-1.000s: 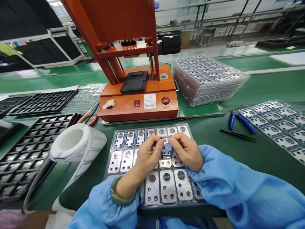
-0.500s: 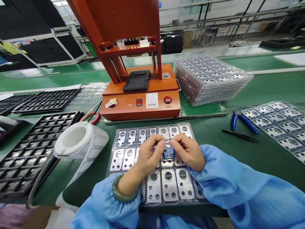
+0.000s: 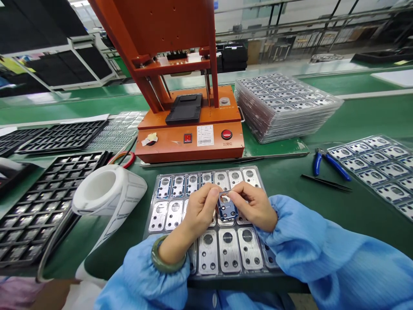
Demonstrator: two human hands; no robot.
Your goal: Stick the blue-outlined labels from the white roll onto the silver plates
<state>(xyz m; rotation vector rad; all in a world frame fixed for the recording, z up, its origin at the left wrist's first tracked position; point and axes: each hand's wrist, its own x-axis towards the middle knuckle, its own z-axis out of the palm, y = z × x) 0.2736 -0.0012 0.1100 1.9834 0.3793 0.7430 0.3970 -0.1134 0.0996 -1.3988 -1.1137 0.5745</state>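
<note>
Between my two hands is a small blue metal plate point(image 3: 228, 210) with a large round opening at its top and smaller holes lower down. My left hand point(image 3: 204, 204) pinches its upper left corner between thumb and forefinger. On the opposite corner, the thumb and forefinger of my right hand point(image 3: 251, 205) grip it too. Below the hands lies a clear plastic tray point(image 3: 152, 201) with rows of silver plates point(image 3: 208, 253); several blue-edged plates point(image 3: 178, 187) sit in its back row at the left. The hands partly cover the tray's middle row.
An orange press point(image 3: 190, 146) stands behind the tray. Stacked clear trays point(image 3: 284, 116) are to its right, with blue-handled pliers point(image 3: 332, 165), black tweezers point(image 3: 325, 183) and another tray of plates point(image 3: 374, 161) nearer. At left are a white label roll point(image 3: 129, 189) and black compartment trays point(image 3: 41, 206).
The blue plate has tilted, so its face and round opening show more and its lower edge hangs a little lower. Both hands stay at nearly the same spot, still gripping it.
</note>
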